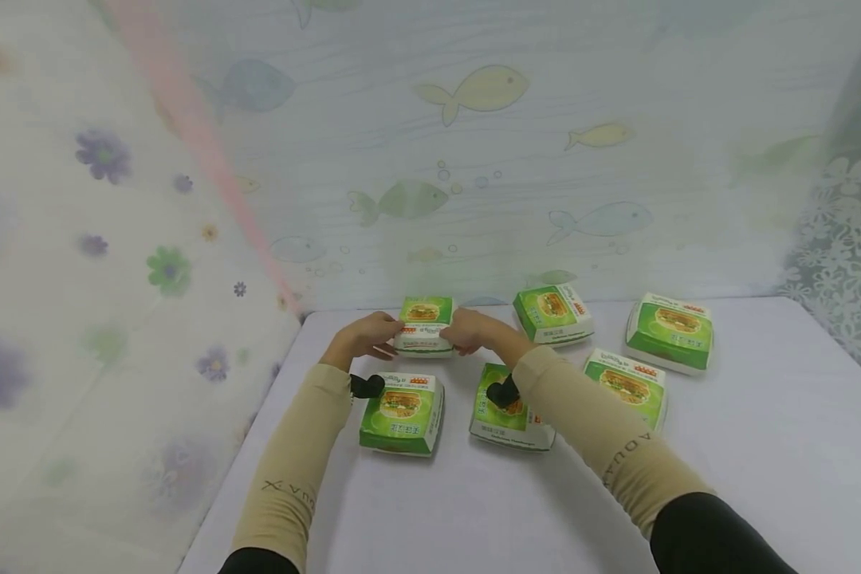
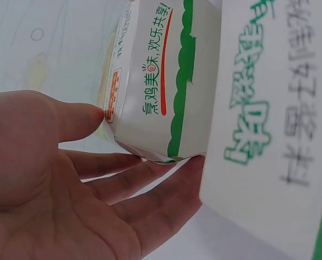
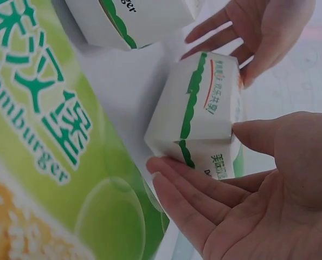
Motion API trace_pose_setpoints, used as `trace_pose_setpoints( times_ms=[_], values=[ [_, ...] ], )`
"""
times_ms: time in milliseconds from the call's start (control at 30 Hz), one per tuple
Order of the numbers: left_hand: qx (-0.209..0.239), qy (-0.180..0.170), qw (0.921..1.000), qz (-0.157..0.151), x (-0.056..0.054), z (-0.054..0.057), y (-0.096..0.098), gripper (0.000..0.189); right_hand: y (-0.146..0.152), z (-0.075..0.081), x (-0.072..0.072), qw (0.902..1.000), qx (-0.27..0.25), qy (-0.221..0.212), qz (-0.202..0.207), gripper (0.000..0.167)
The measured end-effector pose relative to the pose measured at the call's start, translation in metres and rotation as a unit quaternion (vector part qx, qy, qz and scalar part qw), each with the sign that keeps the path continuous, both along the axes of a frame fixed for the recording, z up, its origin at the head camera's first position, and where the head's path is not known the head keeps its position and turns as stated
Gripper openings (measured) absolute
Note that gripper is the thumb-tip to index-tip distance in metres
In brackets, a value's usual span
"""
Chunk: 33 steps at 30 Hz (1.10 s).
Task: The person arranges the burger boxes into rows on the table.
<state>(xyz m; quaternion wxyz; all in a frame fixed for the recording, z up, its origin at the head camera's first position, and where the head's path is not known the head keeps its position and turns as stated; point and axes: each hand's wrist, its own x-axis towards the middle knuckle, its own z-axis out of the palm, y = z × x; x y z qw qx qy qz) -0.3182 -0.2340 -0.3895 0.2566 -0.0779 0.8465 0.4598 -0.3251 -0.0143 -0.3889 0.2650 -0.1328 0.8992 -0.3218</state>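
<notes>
A green and white hamburger box (image 1: pixel 426 315) sits near the table's back edge, between both hands. On its left side, the left hand (image 1: pixel 364 339) holds it, thumb at the top edge and fingers against the lower side in the left wrist view. The right hand (image 1: pixel 477 328) holds the opposite side, its thumb on the upper edge and fingers along the lower side of the box (image 3: pixel 204 103) in the right wrist view. A second hamburger box (image 1: pixel 400 410) lies just in front of the left hand. Below the right wrist, another hamburger box (image 1: pixel 511 434) is partly covered by a black wrist strap.
More hamburger boxes lie to the right: one box (image 1: pixel 552 315) at the back, one box (image 1: pixel 670 333) farther right, and one box (image 1: pixel 627 383) partly behind the right sleeve. A fish-print curtain (image 1: pixel 473 159) hangs behind the white table (image 1: pixel 416 518); a flowered sheet (image 1: pixel 115 319) borders the left.
</notes>
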Motion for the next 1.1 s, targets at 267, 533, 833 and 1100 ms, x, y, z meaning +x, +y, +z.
trace_pose_setpoints(
  times_ms=[267,533,833,1100],
  values=[
    [-0.006,-0.01,0.9999,-0.005,0.003,0.002,-0.003,0.05,-0.002,0.001,0.002,0.9999,0.013,-0.004,-0.006,0.036],
    [-0.031,-0.003,0.9992,-0.024,0.009,0.01,-0.014,0.057,0.004,0.008,0.008,0.9995,0.025,0.014,0.011,0.053],
    [-0.067,0.017,0.9949,-0.073,0.046,0.021,-0.041,0.063,0.018,0.022,0.026,0.998,0.018,0.027,0.054,0.044],
    [-0.057,0.046,0.9945,-0.075,0.081,0.011,-0.055,0.072,0.029,0.031,0.051,0.9913,0.04,0.076,0.1,0.057]
  ],
)
